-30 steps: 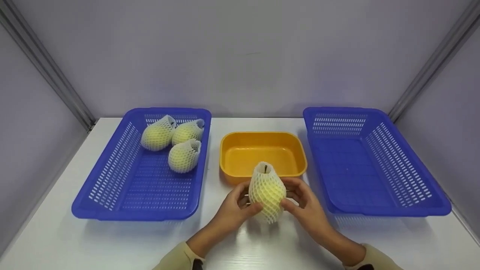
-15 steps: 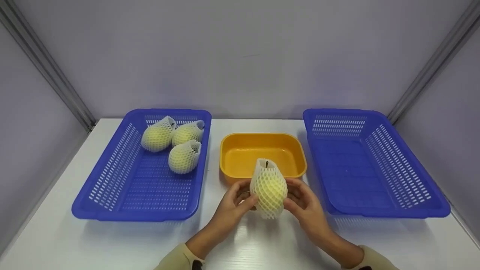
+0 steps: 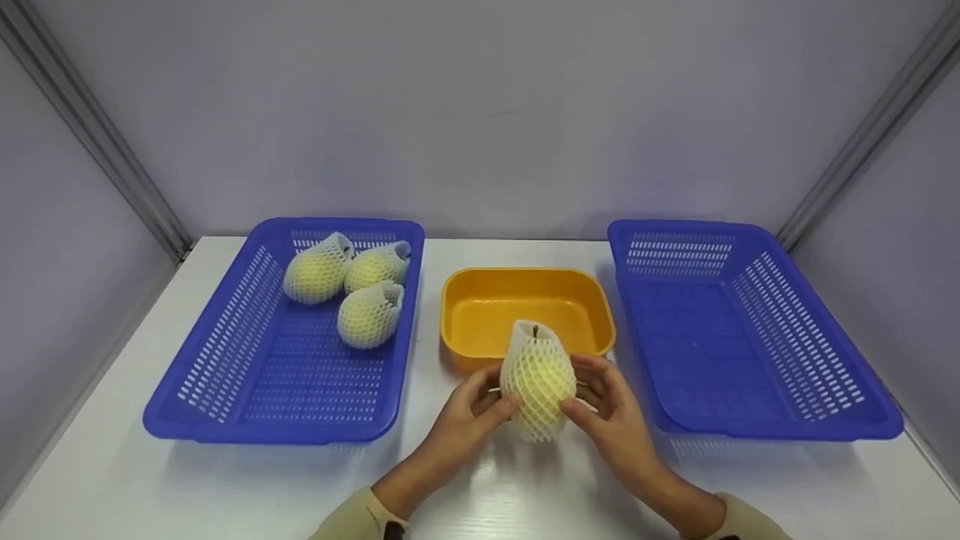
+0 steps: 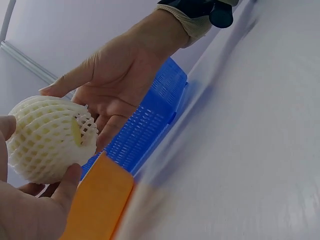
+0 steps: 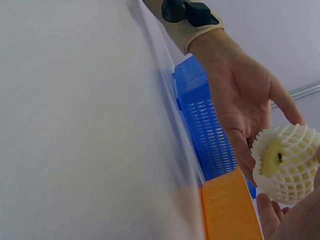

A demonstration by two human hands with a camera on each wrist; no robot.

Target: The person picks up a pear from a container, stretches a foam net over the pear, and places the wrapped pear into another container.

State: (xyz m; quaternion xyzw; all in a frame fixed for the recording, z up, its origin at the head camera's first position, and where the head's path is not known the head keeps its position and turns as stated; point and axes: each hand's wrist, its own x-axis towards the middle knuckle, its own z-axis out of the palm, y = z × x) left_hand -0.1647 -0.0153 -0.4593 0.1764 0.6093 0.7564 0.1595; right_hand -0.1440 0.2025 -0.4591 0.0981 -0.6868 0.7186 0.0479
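A pale yellow pear (image 3: pixel 538 382) in a white foam net sleeve is held up between both hands, stem end up, in front of the orange bin. My left hand (image 3: pixel 466 412) grips it from the left, thumb on the near side and fingers behind. From the right, my right hand (image 3: pixel 615 412) holds it in a similar way. Both wrist views show the pear (image 4: pixel 52 140) from below, its bare bottom (image 5: pixel 272 157) showing through the net's lower opening. The fingers behind the pear are partly hidden in the head view.
On the left, a blue basket (image 3: pixel 172 405) holds three more netted pears (image 3: pixel 319 274) toward its back. An orange bin (image 3: pixel 525 274) stands in the middle, just beyond the hands. Another blue basket (image 3: pixel 697 360) is on the right. Grey walls enclose the white table (image 3: pixel 495 502).
The pear has risen slightly, and its stem end has shifted a little to the right. Both hands keep holding it in nearly the same place, with small thumb movements.
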